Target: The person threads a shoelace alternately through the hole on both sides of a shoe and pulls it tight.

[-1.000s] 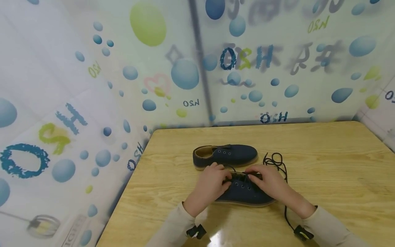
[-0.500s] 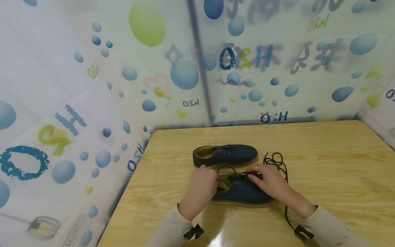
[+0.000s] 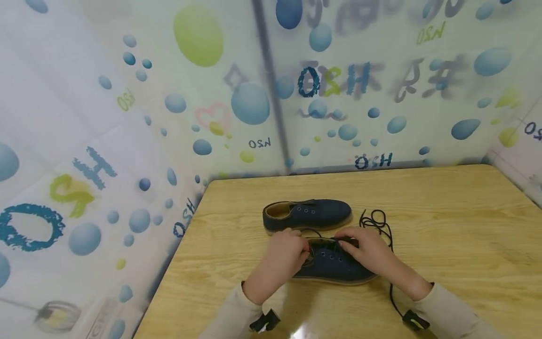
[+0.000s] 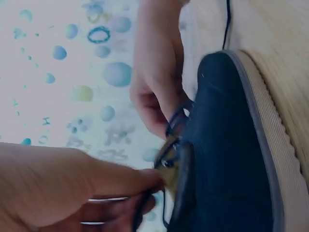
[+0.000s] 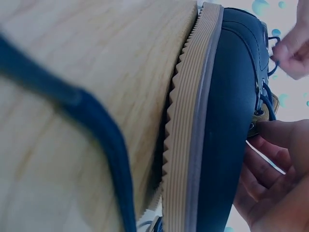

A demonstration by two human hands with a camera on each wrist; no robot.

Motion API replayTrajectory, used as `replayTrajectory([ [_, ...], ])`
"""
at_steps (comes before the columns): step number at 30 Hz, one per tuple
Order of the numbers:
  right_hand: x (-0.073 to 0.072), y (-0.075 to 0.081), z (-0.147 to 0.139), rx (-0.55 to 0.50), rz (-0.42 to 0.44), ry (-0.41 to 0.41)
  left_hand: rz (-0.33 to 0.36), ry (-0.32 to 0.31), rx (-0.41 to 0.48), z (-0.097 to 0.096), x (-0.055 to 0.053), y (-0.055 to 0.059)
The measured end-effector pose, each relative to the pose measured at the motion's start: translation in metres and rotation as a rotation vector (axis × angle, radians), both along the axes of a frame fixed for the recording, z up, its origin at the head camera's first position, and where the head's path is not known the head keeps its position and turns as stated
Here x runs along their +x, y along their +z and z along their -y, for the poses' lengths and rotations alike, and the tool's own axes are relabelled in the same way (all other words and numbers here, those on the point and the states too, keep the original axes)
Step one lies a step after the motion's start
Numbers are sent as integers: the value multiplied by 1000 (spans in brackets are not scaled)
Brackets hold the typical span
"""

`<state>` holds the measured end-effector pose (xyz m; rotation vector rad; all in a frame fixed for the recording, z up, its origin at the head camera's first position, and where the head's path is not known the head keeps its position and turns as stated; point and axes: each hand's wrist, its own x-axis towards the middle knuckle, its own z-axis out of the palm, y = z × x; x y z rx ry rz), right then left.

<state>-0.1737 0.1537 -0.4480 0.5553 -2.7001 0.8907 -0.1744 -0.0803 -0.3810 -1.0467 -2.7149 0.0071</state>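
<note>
On the pale wooden table (image 3: 211,235) two dark blue shoes lie side by side, both with the toe to the right side of the head view. The near shoe (image 3: 338,273) is between the two hands, standing on its ridged tan sole (image 5: 182,125), and the far shoe (image 3: 328,215) stands just behind it. The left hand (image 3: 277,256) is over the heel end of the near shoe; in the left wrist view its thumb and fingers pinch a dark lace (image 4: 140,211), which makes a thin arc above the opening of the shoe. The right hand (image 3: 368,246) is at the lacing part and holds the near shoe there — the thumb lies by the tan tongue (image 4: 169,175) and the laced part, the other fingers are bent at the far side. How strongly it presses, I cannot tell. Three eyelets show on the near side of this shoe, and three show also on the far shoe. To the right of the shoes a loose black lace (image 3: 378,219) lies in a small heap of loops; from it a dark strand goes down, passes under the right wrist and comes near to a small black box (image 3: 415,321) — whether they are joined, I cannot tell. Both arms wear light sleeves (image 3: 455,308). Behind the table is a wall (image 3: 228,155) with blue and green bubbles.
</note>
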Motion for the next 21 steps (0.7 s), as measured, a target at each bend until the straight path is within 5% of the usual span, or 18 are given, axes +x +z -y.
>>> replayTrajectory([
  [3,1,1,-1,-5,-1,4,-27,32,48,-2,-9,-3],
  [10,4,0,-4,-15,30,47,97,51,145,-6,-18,-24],
  [14,5,3,-7,-15,51,77,69,58,202,-5,-23,-23],
  [21,9,6,-15,-25,137,147,67,81,170,-4,-21,-19],
])
